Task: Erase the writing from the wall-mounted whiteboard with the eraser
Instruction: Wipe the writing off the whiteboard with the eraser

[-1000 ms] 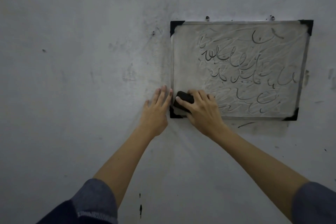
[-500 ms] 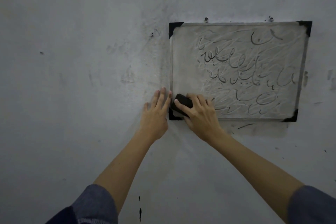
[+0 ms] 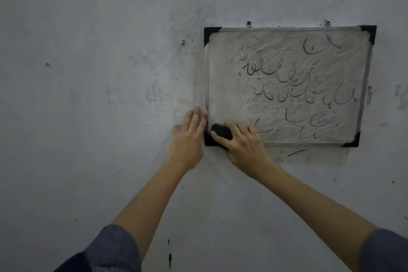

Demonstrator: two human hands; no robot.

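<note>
Rubbing whiteboard (image 3: 223, 86) bottom-left corner — right hand (image 3: 244, 149) holds eraser (image 3: 220, 131), left hand (image 3: 187, 137) flat, fingers spread on wall (image 3: 88, 73). Left strip clean — most writing (image 3: 293, 88) left.

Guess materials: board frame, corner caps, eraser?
Whiteboard frame: thin silvery strip with a dull sheen, likely aluminium. Corner caps: matte black triangles, probably plastic. Eraser: dark, matte, rounded block under the right hand; foam or felt, but too dim to tell.

Board (image 3: 223, 86) from 12 to 3 o'clock of the eraser (image 3: 221, 133): open.
9 o'clock: left hand (image 3: 187, 139) blocks.
</note>
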